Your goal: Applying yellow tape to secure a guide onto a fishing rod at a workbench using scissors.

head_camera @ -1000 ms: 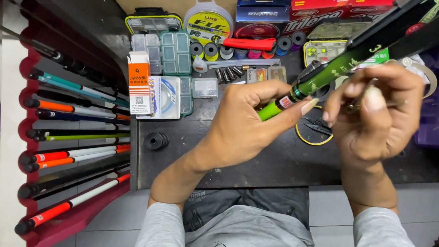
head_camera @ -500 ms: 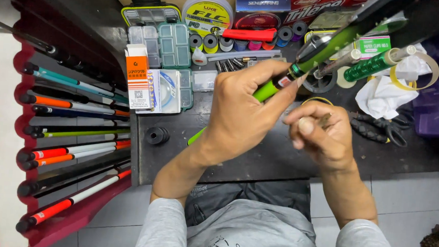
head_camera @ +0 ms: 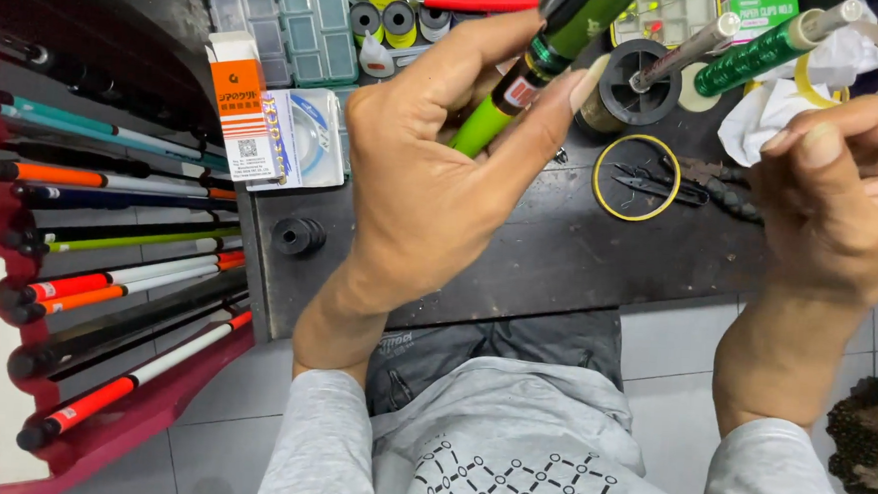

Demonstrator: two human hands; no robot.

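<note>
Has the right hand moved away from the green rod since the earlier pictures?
Yes. The right hand now sits off to the right, apart from the green rod, past the yellow ring on the bench.

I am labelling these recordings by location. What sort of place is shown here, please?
Probably a fishing-rod repair or tackle workbench. The left hand holds a green rod, many rods lie in a red rack beside the dark bench, and thread spools and compartment boxes stand behind.

Bright green rod, orange box

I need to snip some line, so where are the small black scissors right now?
In the head view, the small black scissors lie on the dark workbench inside a yellow ring, between the two hands.
</note>
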